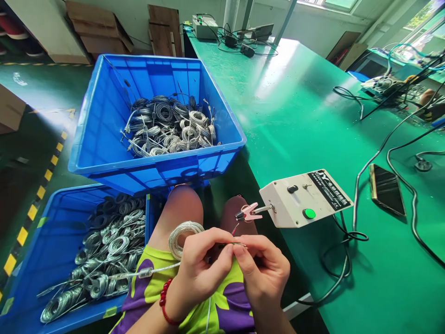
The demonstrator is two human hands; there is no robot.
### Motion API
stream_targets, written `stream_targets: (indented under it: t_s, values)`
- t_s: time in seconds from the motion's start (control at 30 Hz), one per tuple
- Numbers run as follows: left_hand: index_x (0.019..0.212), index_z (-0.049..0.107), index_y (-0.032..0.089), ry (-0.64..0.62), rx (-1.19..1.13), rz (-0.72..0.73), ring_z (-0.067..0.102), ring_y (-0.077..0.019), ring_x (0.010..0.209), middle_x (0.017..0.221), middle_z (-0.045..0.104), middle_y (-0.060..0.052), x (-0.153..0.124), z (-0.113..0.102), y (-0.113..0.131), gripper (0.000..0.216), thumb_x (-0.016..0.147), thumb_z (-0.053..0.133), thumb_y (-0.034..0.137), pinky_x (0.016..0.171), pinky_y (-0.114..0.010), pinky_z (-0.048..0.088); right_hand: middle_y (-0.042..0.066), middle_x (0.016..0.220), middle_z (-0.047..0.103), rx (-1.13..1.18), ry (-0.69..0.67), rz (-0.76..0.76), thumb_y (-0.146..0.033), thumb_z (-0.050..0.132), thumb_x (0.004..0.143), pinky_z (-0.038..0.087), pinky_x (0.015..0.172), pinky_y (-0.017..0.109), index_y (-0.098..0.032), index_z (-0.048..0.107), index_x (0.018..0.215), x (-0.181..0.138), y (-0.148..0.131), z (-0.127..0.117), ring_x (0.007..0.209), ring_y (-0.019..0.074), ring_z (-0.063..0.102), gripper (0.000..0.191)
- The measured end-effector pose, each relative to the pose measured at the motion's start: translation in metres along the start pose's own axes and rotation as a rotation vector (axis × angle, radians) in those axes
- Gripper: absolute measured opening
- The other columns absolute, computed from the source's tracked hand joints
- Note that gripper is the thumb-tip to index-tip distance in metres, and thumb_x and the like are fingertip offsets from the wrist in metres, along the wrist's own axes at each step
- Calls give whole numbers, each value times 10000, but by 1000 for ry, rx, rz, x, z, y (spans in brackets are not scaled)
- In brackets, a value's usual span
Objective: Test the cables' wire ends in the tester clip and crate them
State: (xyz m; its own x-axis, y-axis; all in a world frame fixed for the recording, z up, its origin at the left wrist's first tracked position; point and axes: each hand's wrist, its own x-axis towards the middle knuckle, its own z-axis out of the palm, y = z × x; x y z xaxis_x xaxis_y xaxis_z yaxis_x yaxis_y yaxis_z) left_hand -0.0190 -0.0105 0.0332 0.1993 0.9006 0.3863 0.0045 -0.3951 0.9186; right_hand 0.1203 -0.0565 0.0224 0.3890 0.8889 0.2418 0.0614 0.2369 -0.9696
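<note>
Above my lap, my left hand (208, 264) and my right hand (262, 269) meet, thumbs and forefingers pinched on the thin wire ends (239, 244) of a cable. A small red strand stands up between the fingertips. The coiled clear cable (176, 241) hangs behind my left hand, its plug end (145, 272) out to the left. Just beyond my fingers a pink clip (249, 212) sticks out on the shaft of a white box machine (306, 199) with a green button. Neither hand touches the clip.
An upper blue crate (156, 164) holds coiled dark and clear cables. Another blue crate (31, 260) at lower left holds more coils. On the green table (278, 120) lie a phone (386, 190), black cords and, far back, a power unit (205, 28).
</note>
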Motion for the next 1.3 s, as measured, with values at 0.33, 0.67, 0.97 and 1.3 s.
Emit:
stream_targets:
  t_s: [0.33, 0.67, 0.97, 1.3]
  values:
    - [1021, 813, 236, 23, -104, -108, 692, -130, 624, 811, 816, 3, -3, 1, -2, 103, 1033, 751, 155, 584, -192, 532, 11, 780, 837, 28, -31, -84, -207, 876, 988, 508, 524, 280, -308, 919, 1039, 4, 8, -4, 542, 156, 638, 122]
    - [1021, 812, 228, 84, -90, -121, 689, -125, 591, 784, 799, 2, -7, 3, -3, 88, 1028, 766, 154, 565, -185, 549, 29, 749, 789, -52, -9, -100, -285, 798, 1060, 489, 550, 315, -287, 877, 1022, 3, 12, 0, 574, 185, 641, 87]
    - [994, 785, 216, 254, -80, -225, 679, -101, 579, 777, 764, 14, 7, 12, -15, 69, 1025, 787, 155, 545, -144, 549, 34, 611, 656, 123, 135, 314, -658, 636, 1115, 440, 507, 291, -200, 779, 795, 20, 34, -5, 539, 184, 593, 577]
    - [982, 786, 227, 232, -65, -232, 666, -100, 573, 758, 755, 25, 11, 15, -20, 98, 1004, 797, 132, 557, -153, 543, 33, 868, 672, 453, 89, 391, -683, 785, 1011, 470, 564, 275, -252, 834, 1082, 36, 42, -2, 639, 158, 556, 440]
